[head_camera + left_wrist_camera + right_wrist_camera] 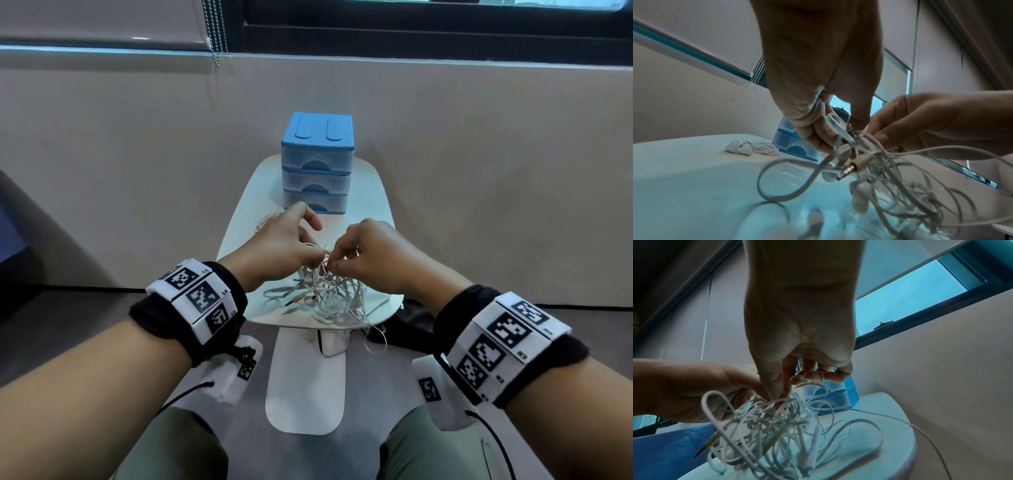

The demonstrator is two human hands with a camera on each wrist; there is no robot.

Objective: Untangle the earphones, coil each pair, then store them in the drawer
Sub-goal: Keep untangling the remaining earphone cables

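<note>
White surface (370, 192) carries blue three-drawer unit (317, 168) at far end, drawers closed. Tangled earphones (329, 294) heaped at near edge, partly lifted. Coiled pair (760, 148) lies left of drawers. Left hand (284, 246) and right hand (370, 257) both pinch knot's top.

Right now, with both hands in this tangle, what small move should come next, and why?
Probably ease the beige-sleeved metal jack plug back out through the loops. Both hands, left hand and right hand, pinch the knot of white earphone cables, and that plug hangs free, a loose end to work from.
</note>
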